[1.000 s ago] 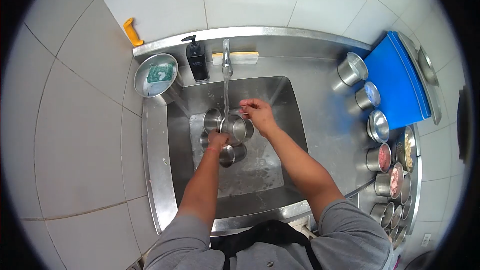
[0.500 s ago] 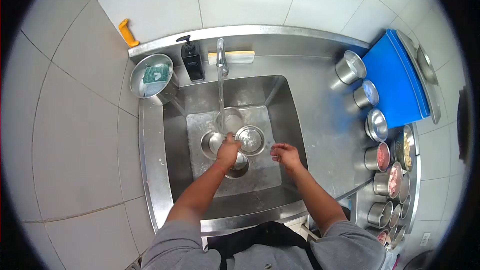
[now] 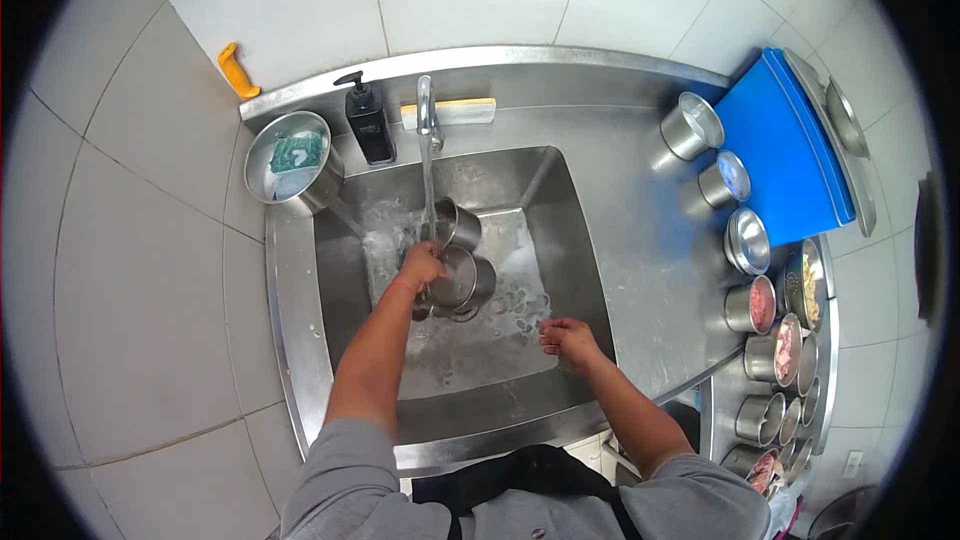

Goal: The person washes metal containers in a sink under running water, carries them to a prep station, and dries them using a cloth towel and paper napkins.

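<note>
My left hand (image 3: pixel 422 262) is closed on the rim of a round stainless steel container (image 3: pixel 458 282), tilted inside the sink. Right behind it, near the falling water, sits another steel container (image 3: pixel 460 225). Part of a further metal vessel shows beneath my left wrist, mostly hidden. Water (image 3: pixel 428 175) runs from the faucet (image 3: pixel 426 115) and splashes by my left hand. Over the sink's right side, my right hand (image 3: pixel 568 340) hovers with loosely bent fingers apart, holding nothing.
The steel sink (image 3: pixel 555 240) has wet, sudsy patches on its bottom. Behind it stand a black pump bottle (image 3: pixel 370 130) and a steel pot (image 3: pixel 290 165) with a green sponge (image 3: pixel 297 152). Several steel containers, some with food, and a blue box (image 3: pixel 785 155) line the right side.
The container in my left hand has tipped over and moved slightly left, and water has spread over the sink bottom. My right hand has dropped slightly.
</note>
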Demonstrator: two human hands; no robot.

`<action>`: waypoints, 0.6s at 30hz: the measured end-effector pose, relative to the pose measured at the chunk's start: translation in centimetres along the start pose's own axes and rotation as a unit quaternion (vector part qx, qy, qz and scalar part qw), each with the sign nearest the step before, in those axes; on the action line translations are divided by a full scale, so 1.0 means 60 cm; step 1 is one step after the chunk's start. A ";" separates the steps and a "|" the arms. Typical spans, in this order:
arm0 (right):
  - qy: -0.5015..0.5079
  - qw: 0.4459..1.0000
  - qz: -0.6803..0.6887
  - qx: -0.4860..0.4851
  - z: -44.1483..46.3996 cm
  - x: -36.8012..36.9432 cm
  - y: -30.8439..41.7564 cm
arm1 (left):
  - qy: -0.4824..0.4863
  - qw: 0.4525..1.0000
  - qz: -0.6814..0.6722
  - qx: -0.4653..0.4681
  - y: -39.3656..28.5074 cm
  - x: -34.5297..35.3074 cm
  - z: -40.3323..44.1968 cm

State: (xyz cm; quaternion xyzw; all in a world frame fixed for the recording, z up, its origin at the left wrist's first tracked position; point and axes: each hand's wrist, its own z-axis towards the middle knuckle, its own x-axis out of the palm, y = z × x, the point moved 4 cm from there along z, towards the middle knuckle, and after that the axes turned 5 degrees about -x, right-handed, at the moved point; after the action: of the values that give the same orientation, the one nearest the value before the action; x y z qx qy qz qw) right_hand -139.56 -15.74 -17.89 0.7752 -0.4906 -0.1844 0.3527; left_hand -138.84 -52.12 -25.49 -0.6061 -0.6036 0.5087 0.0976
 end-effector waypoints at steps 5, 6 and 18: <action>0.003 1.000 -0.028 -0.009 0.019 0.019 0.022 | 0.167 0.967 -0.183 -0.066 0.000 -0.018 -0.049; 0.007 1.000 -0.029 -0.008 0.021 0.023 0.030 | 0.134 0.959 -0.234 -0.092 0.010 -0.026 -0.059; 0.029 0.995 -0.082 -0.041 0.036 0.043 0.081 | 0.026 0.963 0.131 0.233 -0.060 0.025 -0.226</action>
State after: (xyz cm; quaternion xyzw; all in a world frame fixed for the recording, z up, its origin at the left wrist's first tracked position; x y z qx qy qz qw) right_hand -142.80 -20.15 -15.68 0.8026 -0.4069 -0.2100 0.3823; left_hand -131.52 -43.20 -17.30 -0.6535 -0.3808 0.6277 0.1840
